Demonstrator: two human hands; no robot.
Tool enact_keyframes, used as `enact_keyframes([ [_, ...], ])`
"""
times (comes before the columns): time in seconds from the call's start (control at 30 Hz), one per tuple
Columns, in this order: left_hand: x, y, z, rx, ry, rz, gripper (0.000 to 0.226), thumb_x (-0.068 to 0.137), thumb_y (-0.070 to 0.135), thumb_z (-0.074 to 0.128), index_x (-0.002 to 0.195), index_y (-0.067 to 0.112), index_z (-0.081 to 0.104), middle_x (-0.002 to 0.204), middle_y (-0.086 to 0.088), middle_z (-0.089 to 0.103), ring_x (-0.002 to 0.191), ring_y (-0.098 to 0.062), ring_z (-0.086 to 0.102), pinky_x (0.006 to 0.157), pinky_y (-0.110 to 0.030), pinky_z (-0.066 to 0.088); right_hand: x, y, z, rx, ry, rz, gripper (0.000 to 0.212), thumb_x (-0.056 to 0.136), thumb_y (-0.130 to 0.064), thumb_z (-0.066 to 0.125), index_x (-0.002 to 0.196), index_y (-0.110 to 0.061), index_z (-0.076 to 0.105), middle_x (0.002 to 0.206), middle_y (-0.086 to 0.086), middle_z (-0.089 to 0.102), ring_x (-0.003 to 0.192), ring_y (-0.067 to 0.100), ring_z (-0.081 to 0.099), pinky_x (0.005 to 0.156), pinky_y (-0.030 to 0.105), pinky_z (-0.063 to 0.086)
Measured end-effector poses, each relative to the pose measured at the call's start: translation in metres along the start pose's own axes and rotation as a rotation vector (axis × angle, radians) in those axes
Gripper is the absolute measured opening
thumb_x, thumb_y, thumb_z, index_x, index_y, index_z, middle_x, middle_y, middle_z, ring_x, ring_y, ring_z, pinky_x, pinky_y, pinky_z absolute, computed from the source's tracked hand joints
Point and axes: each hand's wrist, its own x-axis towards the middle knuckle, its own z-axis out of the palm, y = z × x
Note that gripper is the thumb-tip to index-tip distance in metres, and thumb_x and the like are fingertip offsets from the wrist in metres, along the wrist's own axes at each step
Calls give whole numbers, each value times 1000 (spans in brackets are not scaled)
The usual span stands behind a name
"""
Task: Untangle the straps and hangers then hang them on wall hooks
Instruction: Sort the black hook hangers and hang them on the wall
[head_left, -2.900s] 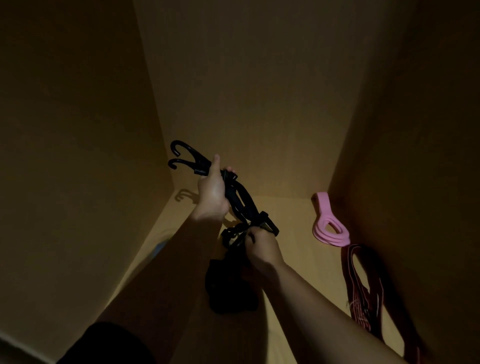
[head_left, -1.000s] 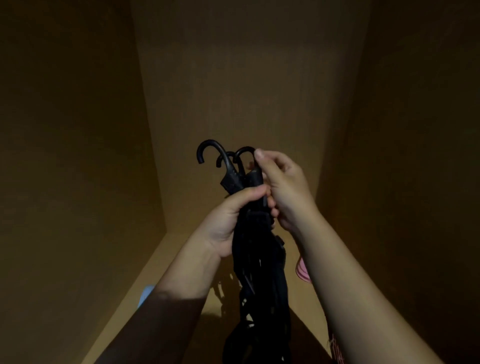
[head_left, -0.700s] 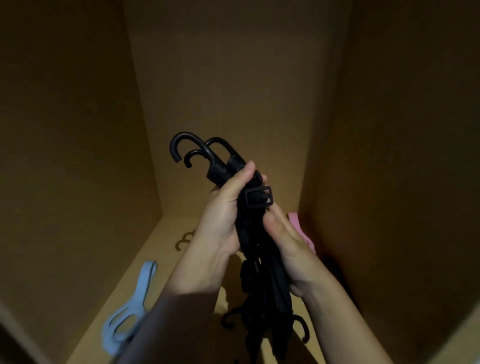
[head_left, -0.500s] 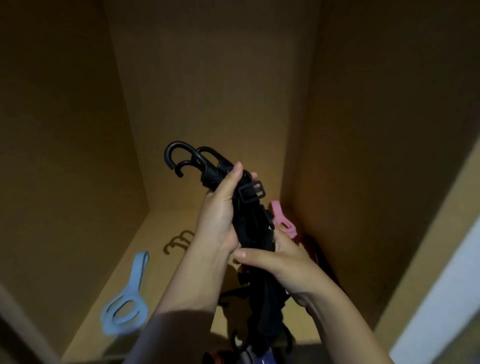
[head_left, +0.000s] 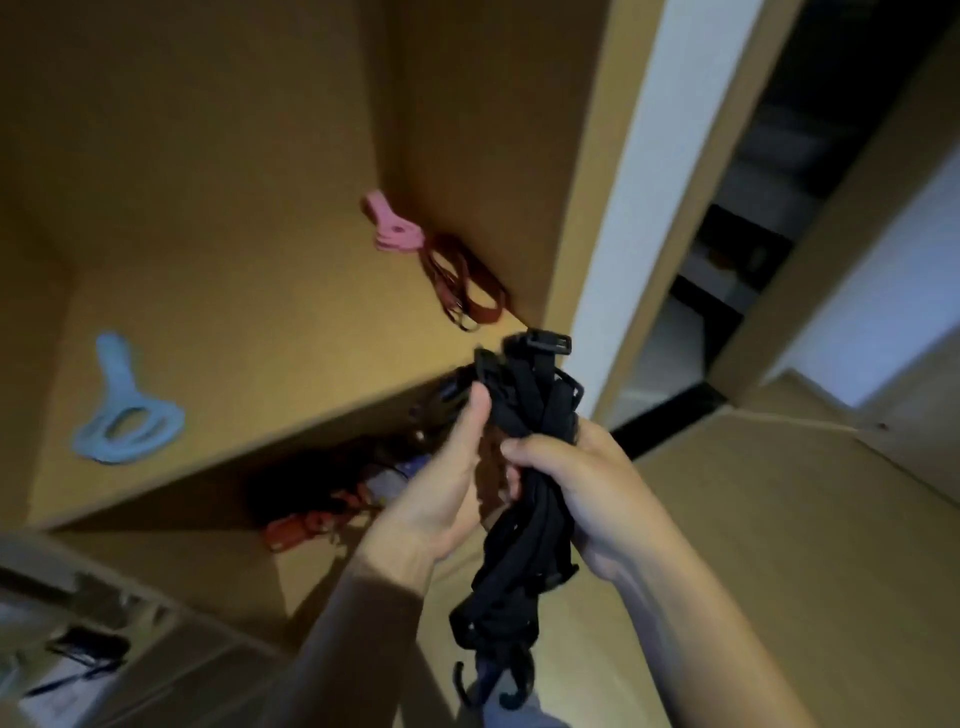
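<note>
Black straps (head_left: 514, 561) gripped by left hand (head_left: 441, 488), right hand (head_left: 587, 483)

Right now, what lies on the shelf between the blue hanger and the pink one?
Nothing: in the head view, bare shelf runs from the blue hanger to the pink hanger.

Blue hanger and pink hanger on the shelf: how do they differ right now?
The blue hanger is pale blue; the pink hanger is pink. The blue hanger lies alone at the left of the shelf, near its front edge; the pink hanger sits in the back right corner, right beside the red strap. Both lie on the shelf, have a similar looped shape, and are not hung.
</note>
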Motion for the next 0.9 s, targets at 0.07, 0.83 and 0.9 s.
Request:
enact_keyframes([
  [0.07, -6, -37, 24, 49, -28, -151, 60, 57, 65, 70, 102, 26, 66, 133, -17, 54, 118, -27, 54, 99, -33, 38, -25, 7, -17, -26, 114, -15, 14, 83, -2, 57, 72, -8, 61, 62, 3, 61, 59, 15, 60, 54, 20, 46],
  [0.83, 7, -274, 378, -58, -469, -481, 32, 80, 35, 61, 94, 8, 72, 104, -14, 71, 100, -20, 67, 86, -29, 55, -314, 5, -347, -336, 864, 166, 28, 82, -20, 52, 57, -18, 39, 54, -3, 37, 53, 14, 37, 57, 30, 28],
  [0.9, 14, -290, 405, -46, -463, -437, 21, 77, 26, 61, 80, 10, 74, 89, -11, 72, 87, -19, 69, 79, -29, 57, -331, 2, -376, -275, 925, 169, 24, 82, -19, 53, 61, -16, 42, 53, -3, 36, 50, 13, 36, 56, 30, 27],
])
